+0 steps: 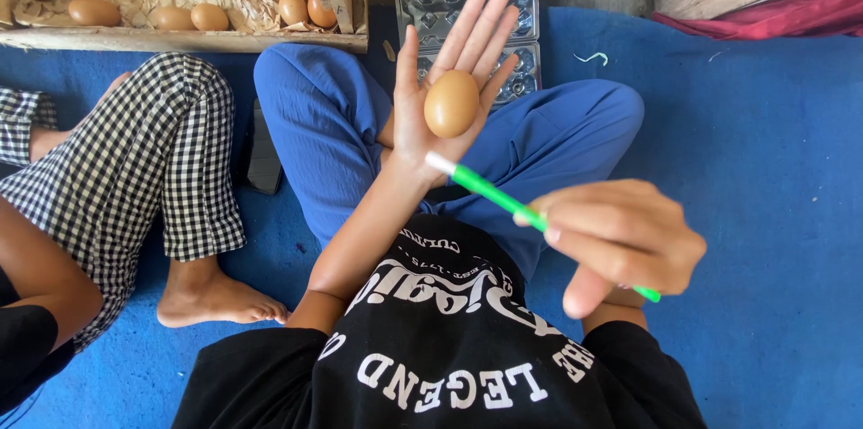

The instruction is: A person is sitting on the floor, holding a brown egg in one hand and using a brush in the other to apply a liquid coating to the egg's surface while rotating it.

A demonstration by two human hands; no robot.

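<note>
Brown egg (451,103) at frame centre, long axis upright, resting on flat left hand (447,78) with fingers spread; green-and-white pen (512,204) pinched in right hand (620,240), white tip just below egg, pointing up-left.

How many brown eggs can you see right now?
9: one brown egg on the open left hand, eight in the paper-lined wooden crate at top left. More may be hidden by paper or out of frame.
</note>
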